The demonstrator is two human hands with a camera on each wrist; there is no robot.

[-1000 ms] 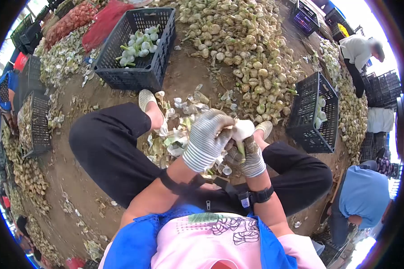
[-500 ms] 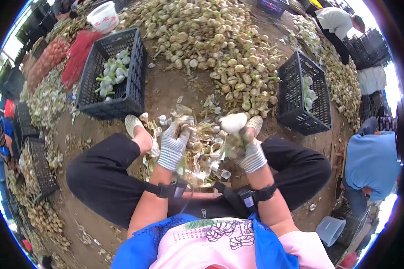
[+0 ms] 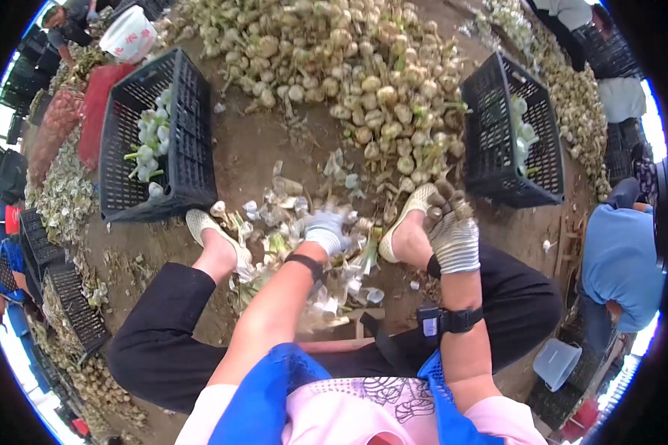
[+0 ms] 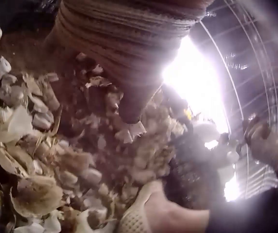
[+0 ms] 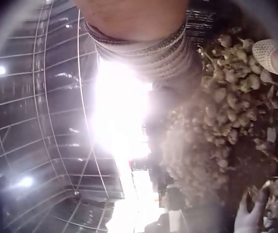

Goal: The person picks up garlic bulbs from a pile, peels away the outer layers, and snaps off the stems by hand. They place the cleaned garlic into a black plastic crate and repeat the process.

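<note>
My left hand (image 3: 326, 228), in a striped knit glove, reaches down over the loose garlic peelings (image 3: 274, 256) between my feet and is blurred. In the right wrist view its fingers (image 5: 261, 196) stand apart. My right hand (image 3: 453, 226), gloved and with dirt-darkened fingers, is raised beside the right shoe, at the near edge of the garlic heap (image 3: 378, 89). Its fingers are bent; I cannot tell whether something lies inside them. Glare and the wrist hide most of that hand in the right wrist view. No white bulb shows in either hand.
A black crate (image 3: 193, 133) with trimmed garlic (image 3: 150, 141) stands at left. Another crate (image 3: 490, 148) at right also holds trimmed bulbs (image 3: 523, 130). My shoes (image 3: 408, 215) flank the peelings. A white bucket (image 3: 128, 35) stands at back left; a person in blue (image 3: 622, 256) bends at right.
The white bulb seen earlier in my right hand no longer shows there. That hand moved right and forward. My left hand moved right over the peelings. The head view shifted, bringing the crates lower.
</note>
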